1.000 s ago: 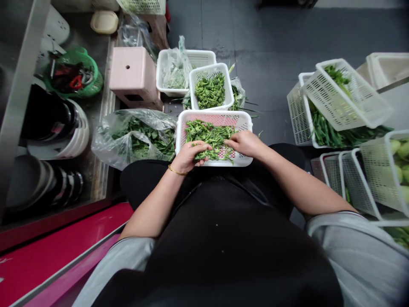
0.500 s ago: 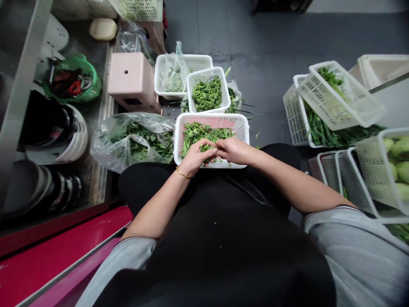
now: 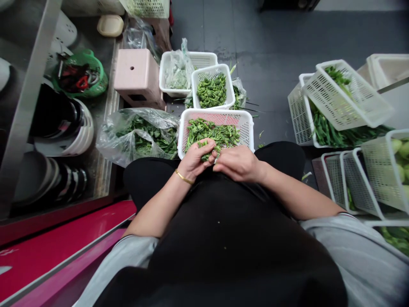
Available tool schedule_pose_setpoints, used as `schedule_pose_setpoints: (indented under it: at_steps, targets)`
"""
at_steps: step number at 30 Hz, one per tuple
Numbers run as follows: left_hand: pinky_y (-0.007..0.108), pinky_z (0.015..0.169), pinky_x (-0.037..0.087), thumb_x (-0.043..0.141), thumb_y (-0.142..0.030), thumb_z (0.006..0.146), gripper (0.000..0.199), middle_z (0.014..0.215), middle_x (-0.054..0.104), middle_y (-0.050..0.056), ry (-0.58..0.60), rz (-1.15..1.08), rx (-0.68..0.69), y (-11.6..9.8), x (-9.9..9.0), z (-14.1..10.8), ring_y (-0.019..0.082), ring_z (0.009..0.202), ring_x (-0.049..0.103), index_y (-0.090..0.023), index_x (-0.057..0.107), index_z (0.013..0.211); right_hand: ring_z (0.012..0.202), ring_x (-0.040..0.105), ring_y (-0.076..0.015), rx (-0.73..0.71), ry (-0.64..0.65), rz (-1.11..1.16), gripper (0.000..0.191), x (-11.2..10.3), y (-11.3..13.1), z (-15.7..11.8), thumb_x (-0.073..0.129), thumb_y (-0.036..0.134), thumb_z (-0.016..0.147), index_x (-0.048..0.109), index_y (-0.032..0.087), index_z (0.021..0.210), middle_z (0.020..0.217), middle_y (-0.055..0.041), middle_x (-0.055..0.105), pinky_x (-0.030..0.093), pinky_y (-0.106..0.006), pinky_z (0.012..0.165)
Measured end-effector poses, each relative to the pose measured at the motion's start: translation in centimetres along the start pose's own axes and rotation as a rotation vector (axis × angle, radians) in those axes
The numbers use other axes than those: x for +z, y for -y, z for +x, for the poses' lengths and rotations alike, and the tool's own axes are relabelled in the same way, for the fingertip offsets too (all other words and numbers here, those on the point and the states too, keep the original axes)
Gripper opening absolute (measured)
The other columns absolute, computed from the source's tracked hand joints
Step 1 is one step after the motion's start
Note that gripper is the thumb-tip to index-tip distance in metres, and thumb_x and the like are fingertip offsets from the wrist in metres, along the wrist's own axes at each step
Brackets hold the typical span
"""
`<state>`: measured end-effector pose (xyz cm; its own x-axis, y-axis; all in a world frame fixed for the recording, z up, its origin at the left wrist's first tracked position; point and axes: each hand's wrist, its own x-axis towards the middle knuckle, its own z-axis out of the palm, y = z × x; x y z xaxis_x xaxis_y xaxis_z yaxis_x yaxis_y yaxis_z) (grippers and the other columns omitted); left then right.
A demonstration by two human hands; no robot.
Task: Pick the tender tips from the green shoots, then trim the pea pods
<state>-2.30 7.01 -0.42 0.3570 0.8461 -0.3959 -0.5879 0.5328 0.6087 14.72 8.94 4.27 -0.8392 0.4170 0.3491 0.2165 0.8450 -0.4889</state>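
Head view, frame centre: the left hand (image 3: 193, 161) grasps greens (image 3: 205, 157) in curled fingers, the right hand (image 3: 243, 164) just right of them, fingers bent, contents impossible to tell.

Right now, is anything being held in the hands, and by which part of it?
The left hand holds some greens in its curled fingers; which part of them is gripped cannot be told. Whether the right hand holds anything is hidden.

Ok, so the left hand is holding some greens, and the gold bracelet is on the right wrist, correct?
Not quite: the head view shows the gold bracelet on the wrist of the left hand, not the right. That hand does hold some greens.
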Motion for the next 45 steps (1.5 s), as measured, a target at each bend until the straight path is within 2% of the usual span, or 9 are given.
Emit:
schedule_pose_setpoints:
  at_steps: [3,8,12,16,24,30,33,40,45]
  targets:
    - [0.010,0.035,0.028,0.074,-0.029,0.068,0.029,0.063,0.056,-0.002,-0.032,-0.083,0.032,-1.1,-1.5,-0.7,0.005,0.048,0.050,-0.016,0.050,0.078,0.062,0.052,-0.0111,0.011,0.249,0.014,0.039,-1.4,1.2,-1.6,0.037,0.040,0.097,0.063,0.016,0.078,0.071,-0.0036,0.059,0.034,-0.024,0.057]
    - [0.015,0.041,0.040,0.068,-0.015,0.060,0.024,0.089,0.067,0.004,-0.081,0.019,0.214,-2.9,-4.2,-1.9,0.016,0.077,0.064,-0.017,0.052,0.077,0.067,0.058,-0.0136,0.386,0.630,0.054,0.038,-1.5,-1.7,-3.8,0.053,0.047,0.087,0.067,0.018,0.107,0.086,-0.0070,0.067,0.037,-0.024,0.060]
    - [0.016,0.041,0.039,0.067,-0.010,0.056,0.024,0.082,0.066,0.003,-0.089,0.074,0.212,-2.8,-4.6,-0.9,0.014,0.072,0.062,-0.016,0.053,0.074,0.080,0.063,-0.0205,0.756,0.528,-0.207,0.046,3.1,-5.8,-0.4,0.040,0.047,0.091,0.072,0.015,0.095,0.090,-0.0119,0.070,0.039,-0.027,0.064]
    - [0.015,0.037,0.032,0.073,-0.027,0.062,0.024,0.066,0.060,0.001,-0.150,0.186,0.133,-2.2,-4.2,0.5,0.009,0.056,0.054,-0.015,0.054,0.072,0.084,0.064,-0.0248,0.850,0.761,-0.270,0.039,7.3,-8.4,2.7,0.061,0.042,0.077,0.072,0.010,0.097,0.097,-0.0173,0.070,0.039,-0.027,0.062]
    - [0.017,0.035,0.032,0.077,-0.036,0.065,0.032,0.057,0.052,-0.003,-0.260,0.435,0.215,0.1,-2.6,2.8,0.007,0.046,0.048,-0.015,0.059,0.081,0.075,0.060,-0.0164,0.620,0.343,-0.024,0.035,1.5,-7.2,1.9,0.050,0.042,0.087,0.072,0.016,0.093,0.084,-0.0077,0.070,0.036,-0.026,0.066]
    - [0.018,0.041,0.041,0.075,-0.032,0.065,0.033,0.076,0.065,0.003,-0.136,0.141,0.106,-1.4,-3.6,2.7,0.015,0.067,0.063,-0.016,0.046,0.070,0.072,0.062,-0.0211,0.914,0.651,-0.103,0.052,5.4,-9.2,0.6,0.051,0.057,0.080,0.073,0.010,0.086,0.083,-0.0150,0.069,0.039,-0.029,0.060]
    - [0.018,0.042,0.042,0.075,-0.034,0.066,0.034,0.076,0.067,0.004,-0.111,0.163,0.065,-1.5,-4.0,2.3,0.016,0.067,0.064,-0.016,0.048,0.075,0.077,0.063,-0.0231,0.895,0.763,-0.150,0.042,7.1,-10.0,0.4,0.059,0.046,0.075,0.072,0.011,0.094,0.091,-0.0152,0.070,0.039,-0.028,0.058]
    - [0.016,0.034,0.030,0.078,-0.043,0.064,0.039,0.060,0.058,-0.001,-0.176,0.380,0.009,-0.6,-2.8,2.8,0.008,0.047,0.052,-0.015,0.060,0.084,0.055,0.052,-0.0101,0.649,0.474,0.175,0.026,0.2,-8.5,2.1,0.056,0.034,0.082,0.071,0.013,0.080,0.064,-0.0037,0.064,0.036,-0.024,0.056]
    - [0.016,0.035,0.030,0.079,-0.037,0.063,0.034,0.059,0.054,-0.003,-0.206,0.344,0.080,-0.5,-2.7,3.1,0.007,0.047,0.051,-0.015,0.059,0.080,0.057,0.055,-0.0090,0.676,0.361,0.354,0.032,2.3,-9.0,1.1,0.043,0.032,0.091,0.066,0.014,0.104,0.080,-0.0061,0.068,0.039,-0.023,0.057]
